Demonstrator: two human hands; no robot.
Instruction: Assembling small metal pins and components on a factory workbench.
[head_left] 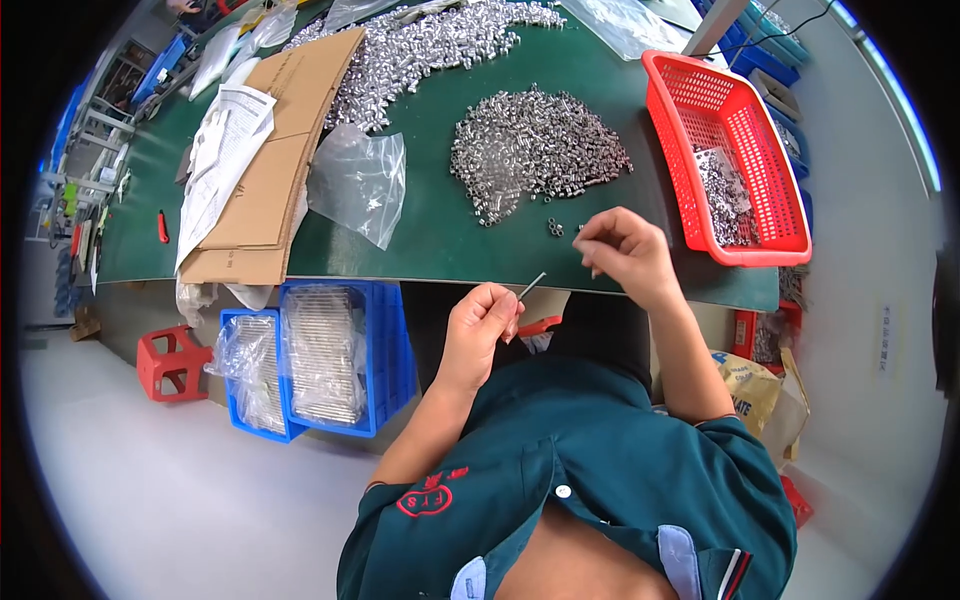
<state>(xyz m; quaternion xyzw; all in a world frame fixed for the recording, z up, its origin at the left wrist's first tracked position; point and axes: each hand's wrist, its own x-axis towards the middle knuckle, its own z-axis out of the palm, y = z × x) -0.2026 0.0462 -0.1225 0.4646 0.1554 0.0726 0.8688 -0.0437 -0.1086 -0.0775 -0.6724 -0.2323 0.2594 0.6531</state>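
My left hand (480,325) is closed just off the table's near edge, pinching a thin dark metal rod (533,285) that points up and to the right. To its right, my right hand (632,255) hovers over the edge with fingers curled and thumb and fingertips together. Its fingertips are slightly blurred, and anything small between them cannot be made out. Beyond it lie a few loose small metal rings (555,228), in front of a broad pile of small metal rings (540,145) on the green table (440,180).
A red plastic basket (790,190) with small metal parts stands at the right. Shiny metal pieces (440,45) heap at the back. Cardboard (265,190), papers (225,140) and a clear bag (360,180) lie left. Blue crates (385,345) and a red stool (170,365) stand below.
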